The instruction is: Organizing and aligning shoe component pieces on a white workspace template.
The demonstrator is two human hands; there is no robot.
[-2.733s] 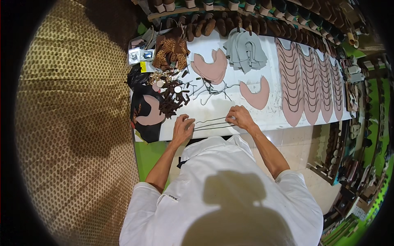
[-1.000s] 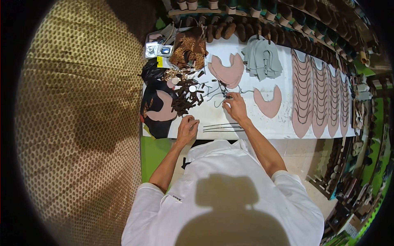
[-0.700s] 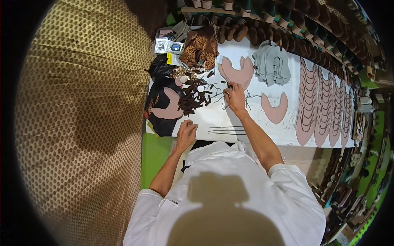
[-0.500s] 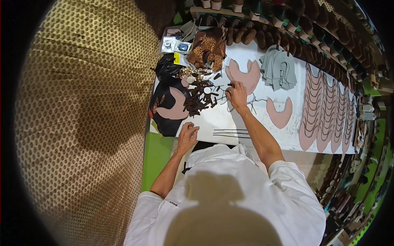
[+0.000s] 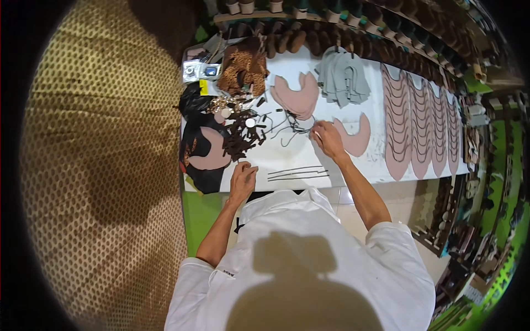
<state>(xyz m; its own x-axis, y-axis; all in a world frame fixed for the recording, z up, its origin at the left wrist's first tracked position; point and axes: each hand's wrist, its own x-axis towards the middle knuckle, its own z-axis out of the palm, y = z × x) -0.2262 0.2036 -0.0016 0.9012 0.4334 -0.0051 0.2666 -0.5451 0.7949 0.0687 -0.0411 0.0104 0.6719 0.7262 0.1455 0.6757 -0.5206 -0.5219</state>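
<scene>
- The person's left hand (image 5: 243, 181) is loosely curled near the table's (image 5: 281, 154) front edge; contents cannot be told.
- Three dark strips (image 5: 298, 174) lie side by side.
- The right hand (image 5: 329, 139) narrows its fingertips beside tangled cords (image 5: 298, 128); grip unclear.

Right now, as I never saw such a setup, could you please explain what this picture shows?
There is no machine: a person works barehanded, seen from a head-worn camera looking down. On the white table lie pink curved pieces, grey pieces, small brown pieces and three dark strips side by side. The right hand is at a tangle of dark cords; whether its grip holds one, I cannot tell. The left hand is by the table's near edge, nothing visible in it.
</scene>
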